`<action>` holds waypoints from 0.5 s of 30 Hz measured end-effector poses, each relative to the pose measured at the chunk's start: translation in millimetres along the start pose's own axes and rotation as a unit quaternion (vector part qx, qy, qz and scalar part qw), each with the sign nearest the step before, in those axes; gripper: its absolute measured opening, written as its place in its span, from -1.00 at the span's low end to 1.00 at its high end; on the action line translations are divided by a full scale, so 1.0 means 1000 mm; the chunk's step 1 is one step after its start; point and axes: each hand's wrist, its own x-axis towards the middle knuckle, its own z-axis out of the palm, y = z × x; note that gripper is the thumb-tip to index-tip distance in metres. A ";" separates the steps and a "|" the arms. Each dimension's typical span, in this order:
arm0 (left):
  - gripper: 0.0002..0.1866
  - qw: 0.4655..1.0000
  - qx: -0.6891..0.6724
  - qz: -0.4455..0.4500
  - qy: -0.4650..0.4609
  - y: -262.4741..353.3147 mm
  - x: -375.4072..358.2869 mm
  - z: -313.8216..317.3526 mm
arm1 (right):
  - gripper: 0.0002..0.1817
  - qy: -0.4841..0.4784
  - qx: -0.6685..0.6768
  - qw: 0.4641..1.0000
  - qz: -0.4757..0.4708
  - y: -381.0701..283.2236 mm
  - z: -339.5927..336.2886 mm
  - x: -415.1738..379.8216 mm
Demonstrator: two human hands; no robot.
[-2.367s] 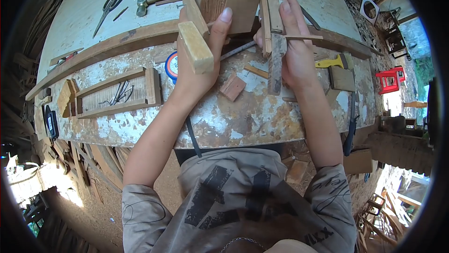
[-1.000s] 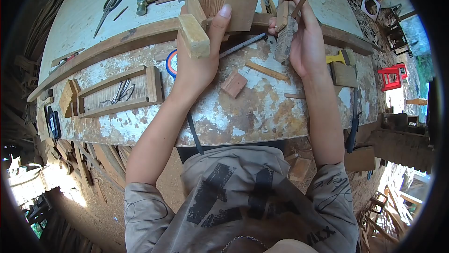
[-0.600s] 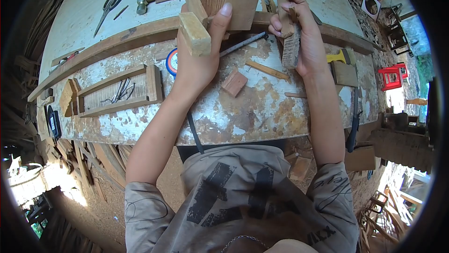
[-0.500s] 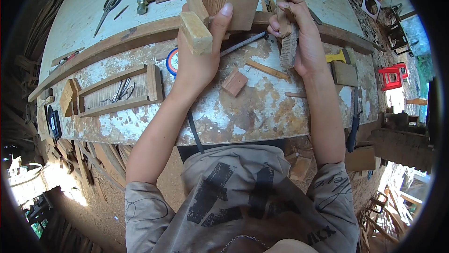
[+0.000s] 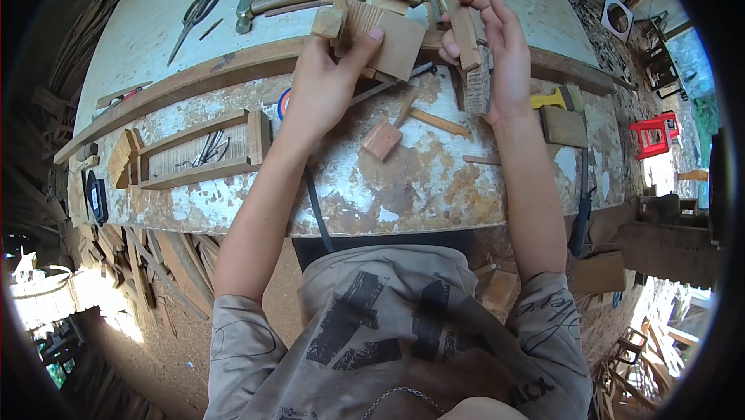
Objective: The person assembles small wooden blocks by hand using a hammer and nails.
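Since the earlier frames the left hand has carried its nailed-together wooden assembly further out over the worktop, tipping it so the pale end block now points away, while the right hand has loosened from a closed fist around its sticks to a half-open hold.

Left to right: scissors and a hammer lie on the far boards; a shallow wooden tray with bent nails in it sits near the front edge. The left hand is closed on the assembly, thumb pressed flat on the face of its square board and fingers wrapped behind. A small reddish block and a thin strip rest on the peeling surface between the two hands. The right hand, fingers fanned and only lightly curled, props a bundle of short wood pieces upright against the palm. A yellow-handled tool lies just beyond.

The assembly looks light, stiff and dry, rough enough not to slip, though its joints may be weak; it is probably best gripped across the flat board, not by the protruding block. The loosely held bundle could slide apart unless pinched near its middle.
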 end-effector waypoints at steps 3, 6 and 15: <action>-0.42 1.000 -0.007 0.015 -0.023 -0.015 0.009 -0.001 | -0.38 -0.010 -0.007 1.000 -0.010 -0.001 0.001 0.000; -0.39 0.999 -0.003 -0.019 -0.047 -0.007 0.007 -0.005 | -0.33 -0.003 -0.005 1.000 -0.030 -0.003 0.008 -0.003; -0.33 0.993 -0.042 -0.096 -0.060 0.008 -0.004 -0.009 | -0.20 0.008 -0.064 0.997 -0.049 -0.001 0.013 -0.006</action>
